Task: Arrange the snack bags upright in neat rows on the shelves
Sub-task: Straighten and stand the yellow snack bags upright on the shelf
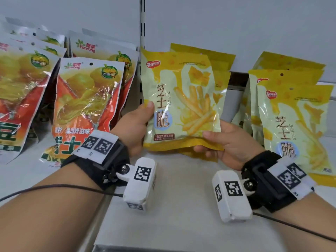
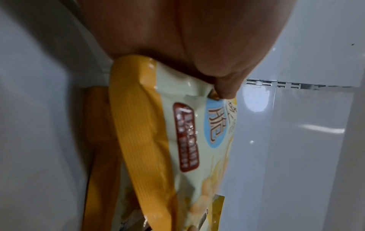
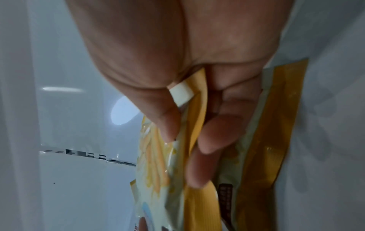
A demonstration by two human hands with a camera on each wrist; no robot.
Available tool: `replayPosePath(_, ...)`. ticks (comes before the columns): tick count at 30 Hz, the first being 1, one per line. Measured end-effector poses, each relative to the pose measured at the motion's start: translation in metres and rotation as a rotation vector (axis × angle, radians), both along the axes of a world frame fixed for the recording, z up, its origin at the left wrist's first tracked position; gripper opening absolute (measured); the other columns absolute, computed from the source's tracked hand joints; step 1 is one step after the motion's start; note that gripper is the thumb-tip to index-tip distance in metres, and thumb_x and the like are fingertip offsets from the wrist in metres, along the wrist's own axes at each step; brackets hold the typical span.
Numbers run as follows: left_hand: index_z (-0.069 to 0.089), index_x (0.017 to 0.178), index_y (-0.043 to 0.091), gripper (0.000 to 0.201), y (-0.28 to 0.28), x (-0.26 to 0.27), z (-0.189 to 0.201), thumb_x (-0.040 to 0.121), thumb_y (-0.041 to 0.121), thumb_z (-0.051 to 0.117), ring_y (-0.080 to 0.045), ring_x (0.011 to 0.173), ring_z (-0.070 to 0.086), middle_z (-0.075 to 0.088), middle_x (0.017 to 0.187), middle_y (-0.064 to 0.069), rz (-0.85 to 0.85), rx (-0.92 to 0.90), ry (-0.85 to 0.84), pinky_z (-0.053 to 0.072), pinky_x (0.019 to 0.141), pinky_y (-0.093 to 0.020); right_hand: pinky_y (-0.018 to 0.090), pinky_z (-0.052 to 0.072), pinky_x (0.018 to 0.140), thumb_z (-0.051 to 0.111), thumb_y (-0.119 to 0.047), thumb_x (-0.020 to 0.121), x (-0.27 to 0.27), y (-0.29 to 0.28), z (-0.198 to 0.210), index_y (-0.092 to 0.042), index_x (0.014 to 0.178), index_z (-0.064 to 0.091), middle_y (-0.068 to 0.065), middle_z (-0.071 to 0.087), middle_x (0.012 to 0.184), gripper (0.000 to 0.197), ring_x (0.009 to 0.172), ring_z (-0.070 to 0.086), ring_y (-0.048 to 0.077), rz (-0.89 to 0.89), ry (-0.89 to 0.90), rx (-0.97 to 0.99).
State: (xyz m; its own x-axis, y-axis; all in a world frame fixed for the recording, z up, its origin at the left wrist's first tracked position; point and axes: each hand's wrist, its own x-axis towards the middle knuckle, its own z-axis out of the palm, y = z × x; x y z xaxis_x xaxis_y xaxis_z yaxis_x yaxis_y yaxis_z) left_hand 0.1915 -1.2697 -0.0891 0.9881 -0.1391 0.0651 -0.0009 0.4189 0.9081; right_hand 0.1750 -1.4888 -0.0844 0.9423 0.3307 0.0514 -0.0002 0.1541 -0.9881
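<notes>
A yellow and pale-green cheese-stick snack bag [image 1: 179,99] stands upright at the middle of the white shelf [image 1: 181,206], held by both hands. My left hand [image 1: 135,124] grips its lower left edge, thumb on the front. My right hand [image 1: 223,142] pinches its lower right corner, thumb in front and fingers behind. In the left wrist view the thumb presses the bag [image 2: 177,132]; in the right wrist view the thumb and fingers pinch the bag's edge [image 3: 193,125]. More bags of the same kind [image 1: 216,70] lean behind it.
Red and yellow snack bags [image 1: 85,99] stand in rows on the left. Another group of yellow cheese-stick bags [image 1: 292,120] stands at the right. A slotted upright [image 1: 142,24] splits the white back panel. Bare shelf lies in front of the hands.
</notes>
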Motion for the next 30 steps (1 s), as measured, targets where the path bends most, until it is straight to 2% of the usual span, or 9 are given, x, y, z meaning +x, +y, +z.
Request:
replayPosePath(5,0.059,0.120,0.017,0.032,0.003,0.002,0.000,0.101,0.032,0.038,-0.032,0.102,0.068,0.070,0.113,-0.013,0.007,-0.044,-0.024,0.057,0.080,-0.050,0.019,0.050,0.044,0.063,-0.014,0.066,-0.005,-0.001,0.003,-0.013,0.102,0.059,0.004,0.071,0.072,0.036,0.054,0.066,0.014,0.022,-0.015,-0.022)
replayPosePath(9,0.061,0.113,0.016,0.029,0.004,0.004,-0.001,0.101,0.030,0.039,-0.030,0.092,0.071,0.073,0.103,-0.012,0.027,-0.065,-0.030,0.059,0.065,-0.042,0.020,0.050,0.044,0.065,-0.009,0.062,-0.006,-0.003,0.006,-0.013,0.096,0.058,0.006,0.069,0.065,0.036,0.050,0.064,0.014,0.060,-0.023,-0.118)
replayPosePath(11,0.061,0.112,0.017,0.028,0.005,0.005,0.000,0.101,0.030,0.039,-0.028,0.090,0.072,0.074,0.102,-0.010,0.043,-0.046,-0.036,0.059,0.064,-0.040,0.021,0.049,0.043,0.065,-0.008,0.061,-0.005,-0.004,0.007,-0.014,0.096,0.057,0.007,0.068,0.063,0.037,0.048,0.061,0.013,0.062,-0.041,-0.132)
replayPosePath(15,0.064,0.106,0.024,0.026,0.009,0.008,0.002,0.099,0.037,0.041,-0.027,0.103,0.067,0.069,0.115,-0.010,0.123,0.114,-0.063,0.052,0.092,-0.047,0.021,0.047,0.043,0.064,-0.004,0.060,-0.003,-0.009,0.009,-0.015,0.102,0.055,0.006,0.067,0.064,0.044,0.051,0.061,0.013,0.084,-0.032,-0.099)
replayPosePath(16,0.064,0.105,0.025,0.027,0.008,0.008,0.002,0.100,0.036,0.041,-0.027,0.103,0.067,0.070,0.113,-0.008,0.118,0.119,-0.060,0.051,0.093,-0.047,0.021,0.047,0.043,0.064,-0.003,0.060,-0.003,-0.010,0.009,-0.015,0.103,0.055,0.005,0.068,0.066,0.046,0.053,0.062,0.013,0.091,-0.029,-0.101)
replayPosePath(20,0.063,0.105,0.020,0.027,0.004,0.007,0.002,0.102,0.031,0.038,-0.023,0.086,0.073,0.075,0.095,-0.004,0.075,0.028,-0.053,0.059,0.065,-0.038,0.021,0.047,0.044,0.065,-0.004,0.060,-0.002,-0.012,0.009,-0.016,0.104,0.056,0.007,0.068,0.067,0.047,0.055,0.059,0.016,0.079,-0.044,-0.112)
replayPosePath(22,0.062,0.108,0.019,0.028,0.003,0.006,0.001,0.102,0.031,0.038,-0.024,0.087,0.073,0.075,0.096,-0.006,0.073,-0.002,-0.050,0.059,0.064,-0.038,0.021,0.048,0.045,0.065,-0.006,0.061,-0.002,-0.011,0.010,-0.016,0.101,0.057,0.007,0.067,0.065,0.042,0.053,0.057,0.016,0.054,-0.055,-0.109)
replayPosePath(25,0.060,0.115,0.021,0.030,0.003,0.006,0.002,0.102,0.034,0.036,-0.029,0.096,0.070,0.073,0.105,-0.008,0.089,-0.032,-0.034,0.057,0.078,-0.046,0.021,0.050,0.046,0.067,-0.007,0.066,-0.001,-0.008,0.010,-0.016,0.098,0.057,0.004,0.066,0.066,0.035,0.049,0.058,0.011,-0.050,-0.061,-0.071)
replayPosePath(30,0.058,0.124,0.019,0.036,0.004,0.002,0.010,0.102,0.038,0.035,-0.031,0.098,0.069,0.071,0.110,-0.010,0.106,-0.123,-0.046,0.056,0.074,-0.047,0.024,0.043,0.057,0.068,-0.007,0.080,0.003,-0.009,0.013,-0.023,0.094,0.054,-0.004,0.057,0.074,0.026,0.059,0.053,0.006,-0.454,-0.221,-0.052)
